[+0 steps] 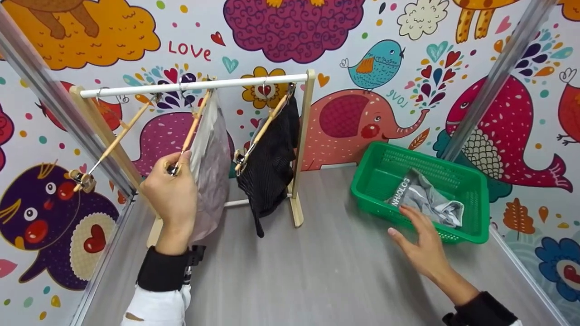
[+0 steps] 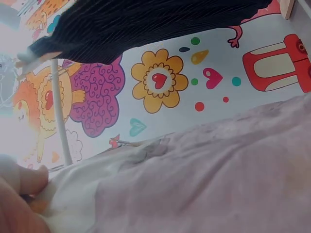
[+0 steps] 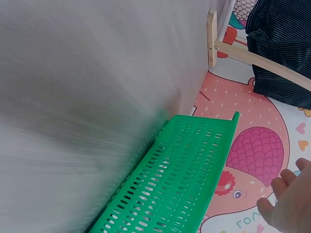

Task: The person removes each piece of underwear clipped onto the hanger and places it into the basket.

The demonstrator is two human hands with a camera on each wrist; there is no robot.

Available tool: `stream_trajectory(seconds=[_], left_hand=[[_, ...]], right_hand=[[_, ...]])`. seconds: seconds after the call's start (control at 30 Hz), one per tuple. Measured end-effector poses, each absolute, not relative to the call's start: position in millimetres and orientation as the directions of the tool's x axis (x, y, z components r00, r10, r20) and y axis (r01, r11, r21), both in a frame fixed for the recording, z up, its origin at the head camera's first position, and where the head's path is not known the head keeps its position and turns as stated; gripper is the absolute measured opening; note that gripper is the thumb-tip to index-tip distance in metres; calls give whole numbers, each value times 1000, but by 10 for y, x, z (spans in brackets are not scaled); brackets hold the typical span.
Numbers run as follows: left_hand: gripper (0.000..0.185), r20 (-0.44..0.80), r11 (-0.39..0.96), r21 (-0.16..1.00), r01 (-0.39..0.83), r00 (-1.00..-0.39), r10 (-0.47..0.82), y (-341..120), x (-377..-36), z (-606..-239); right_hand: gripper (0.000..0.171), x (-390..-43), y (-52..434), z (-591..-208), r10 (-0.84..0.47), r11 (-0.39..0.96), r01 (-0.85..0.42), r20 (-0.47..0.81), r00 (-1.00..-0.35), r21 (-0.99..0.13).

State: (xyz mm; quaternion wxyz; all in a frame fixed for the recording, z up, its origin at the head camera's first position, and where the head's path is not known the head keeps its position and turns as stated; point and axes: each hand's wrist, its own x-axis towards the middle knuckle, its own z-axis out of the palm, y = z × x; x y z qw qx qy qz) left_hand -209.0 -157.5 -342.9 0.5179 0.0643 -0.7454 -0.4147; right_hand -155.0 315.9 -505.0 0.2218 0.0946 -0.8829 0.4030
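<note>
My left hand pinches the near end of a wooden clip hanger, close to its metal clip. From that hanger hangs a pale greyish-pink garment, which also fills the lower part of the left wrist view. My right hand is held with fingers spread by the near rim of a green plastic basket, holding nothing. Inside the basket lies a crumpled grey garment with white lettering. In the right wrist view, the right fingers show beside the basket's perforated wall.
The hangers hang on the white rail of a wooden-ended rack. A bare clip hanger is at its left, and a black striped garment hangs at its right. Patterned walls enclose the grey floor.
</note>
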Motion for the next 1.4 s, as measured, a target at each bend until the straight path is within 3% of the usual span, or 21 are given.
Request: stream_trajectory(seconds=[0.2,0.5,0.67,0.9,1.17,1.4], left_hand=[[22,740,641,667,380,-439,-509,-1608,-1978,-3472],[20,758,684,642,346,-418,-501,-1757,-1729,-3602],[19,778,696,614,371,-435,-454,-1878,-1592,-3683],[11,679,588,729,351,-484,-553,-1909,-1393,-3746],[9,639,538,767,351,-500,-584,-1987,-1207,-3830],[10,693,567,717,405,-504,-516,-2150,-1092,-3947]], right_hand=[[60,-1522,3135,-5063,-10,644,-368,473,-881,-671],[60,-1462,3079,-5052,-27,630,-386,478,-878,-673],[60,-1451,3056,-5047,-31,625,-387,474,-880,-678],[60,-1448,3031,-5052,-20,624,-370,459,-888,-688],[59,-1445,3016,-5085,-10,629,-370,469,-883,-684],[54,-1442,2999,-5108,-16,622,-392,489,-872,-678]])
